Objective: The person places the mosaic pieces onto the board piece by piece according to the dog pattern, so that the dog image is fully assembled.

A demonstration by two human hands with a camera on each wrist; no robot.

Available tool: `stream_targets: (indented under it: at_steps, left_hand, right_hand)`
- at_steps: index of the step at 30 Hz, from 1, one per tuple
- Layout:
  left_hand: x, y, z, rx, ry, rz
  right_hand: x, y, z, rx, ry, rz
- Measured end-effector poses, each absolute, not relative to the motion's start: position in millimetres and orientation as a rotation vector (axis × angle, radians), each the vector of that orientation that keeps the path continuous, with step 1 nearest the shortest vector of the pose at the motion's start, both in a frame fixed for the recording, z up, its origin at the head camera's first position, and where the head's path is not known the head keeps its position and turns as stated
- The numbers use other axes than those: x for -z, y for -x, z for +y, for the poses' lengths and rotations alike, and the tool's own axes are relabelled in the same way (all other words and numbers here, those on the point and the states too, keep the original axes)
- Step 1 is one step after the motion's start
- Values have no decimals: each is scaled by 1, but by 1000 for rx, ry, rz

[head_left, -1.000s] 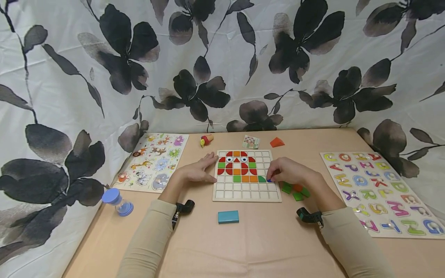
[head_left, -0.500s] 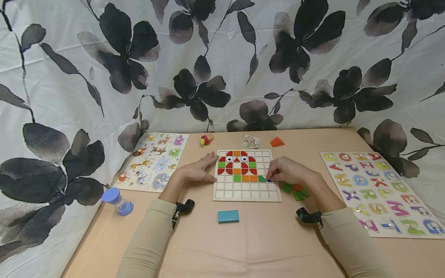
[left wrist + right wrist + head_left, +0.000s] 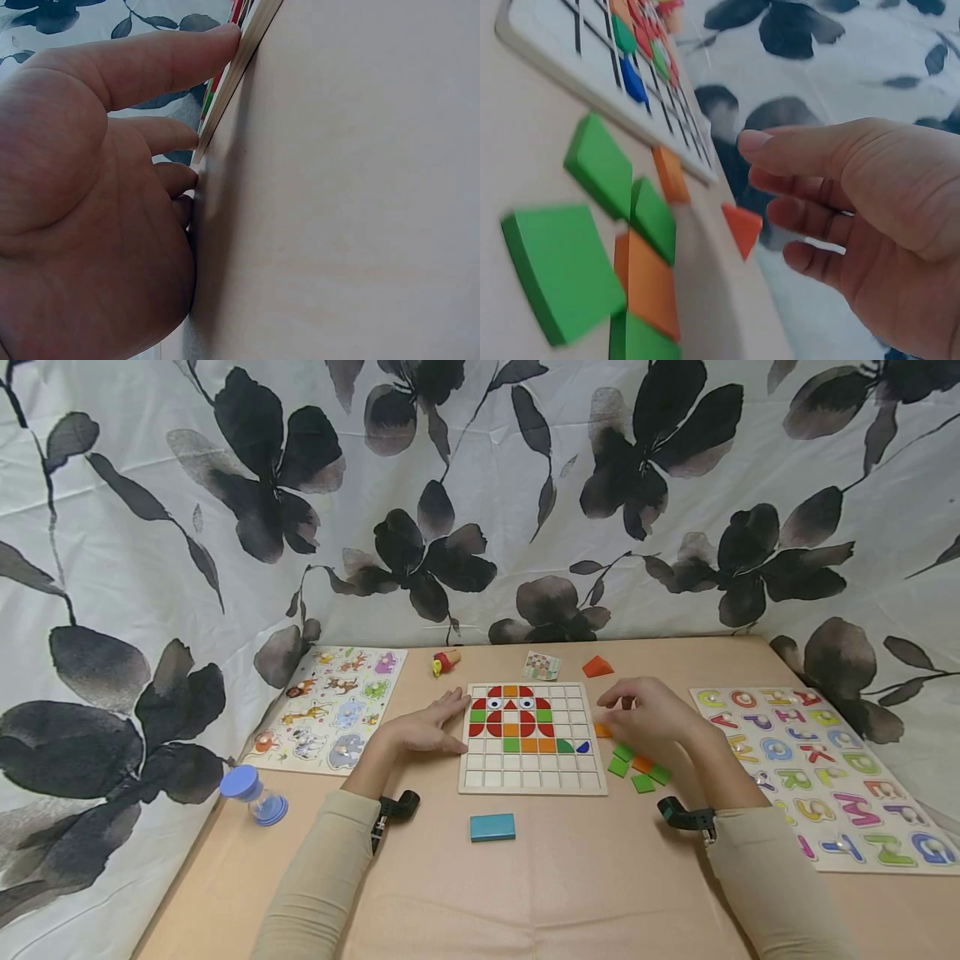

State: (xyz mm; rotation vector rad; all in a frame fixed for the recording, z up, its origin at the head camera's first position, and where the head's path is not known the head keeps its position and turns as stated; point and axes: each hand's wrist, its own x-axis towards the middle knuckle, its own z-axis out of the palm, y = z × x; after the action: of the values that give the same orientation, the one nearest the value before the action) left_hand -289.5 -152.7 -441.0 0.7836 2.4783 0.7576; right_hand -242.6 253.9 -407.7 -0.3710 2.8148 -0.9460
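Note:
A white grid board (image 3: 532,783) lies mid-table, with red, green, orange and white tiles forming a pattern in its upper cells. In its lower right part sits a blue tile (image 3: 582,747), beside a green rounded tile (image 3: 565,747). My left hand (image 3: 423,727) touches the board's left edge with thumb and fingers extended; the left wrist view shows the fingertips against the wooden side. Just off the board's right edge hovers my right hand (image 3: 648,718), fingers loosely bent and holding nothing. Below it are loose green tiles (image 3: 559,274) and orange tiles (image 3: 651,289).
An animal puzzle board (image 3: 330,710) lies left, a letter puzzle board (image 3: 832,777) right. Around the grid board are a blue sand timer (image 3: 255,796), a teal block (image 3: 492,828), a small red and yellow toy (image 3: 446,662), a pattern card (image 3: 542,666) and orange triangles (image 3: 597,667).
My right hand has let go of the blue tile, which stays on the board, and has moved right and slightly up. An orange tile beside the board now shows. My left hand has not moved.

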Motion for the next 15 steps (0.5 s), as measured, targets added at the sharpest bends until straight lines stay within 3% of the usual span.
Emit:
stream_targets:
  at_steps: [15]
  left_hand:
    - [442,291,-152,-757,-781,2481]
  right_hand:
    - [435,255,263,928,475,2702]
